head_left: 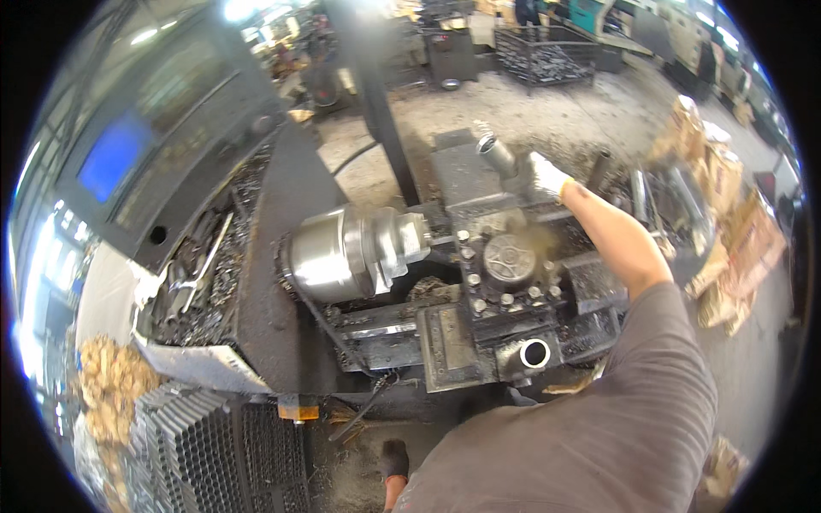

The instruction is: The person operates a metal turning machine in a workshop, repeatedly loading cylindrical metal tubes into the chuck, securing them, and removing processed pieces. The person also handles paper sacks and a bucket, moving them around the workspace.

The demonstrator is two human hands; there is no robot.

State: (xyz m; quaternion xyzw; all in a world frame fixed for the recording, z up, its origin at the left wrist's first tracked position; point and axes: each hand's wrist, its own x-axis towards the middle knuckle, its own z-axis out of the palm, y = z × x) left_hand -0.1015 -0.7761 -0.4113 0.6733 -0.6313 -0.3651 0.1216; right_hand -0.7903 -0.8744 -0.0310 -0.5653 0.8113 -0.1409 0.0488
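Note:
My right hand (545,177), in a white glove with a yellowish cuff, reaches out over the far side of a lathe. Its fingers, darkened and blurred, close round the lower end of a short shiny metal tube (496,155), whose open end tilts up to the left. Low in the view my left hand (394,460) hangs beside the machine in a dark, grimy glove with a red cuff; its fingers cannot be made out. Left of the tool post (510,259) sits the lathe's bright steel chuck (329,254). Another tube (534,354) stands upright at the near edge of the carriage.
Stacked tubes (192,445) rise at the lower left, below a chip-filled tray (201,355). A grey machine panel with a blue screen (115,158) stands at the left. Paper sacks (740,248) crowd the right side. Farther back is a wire bin (547,58) of metal pieces.

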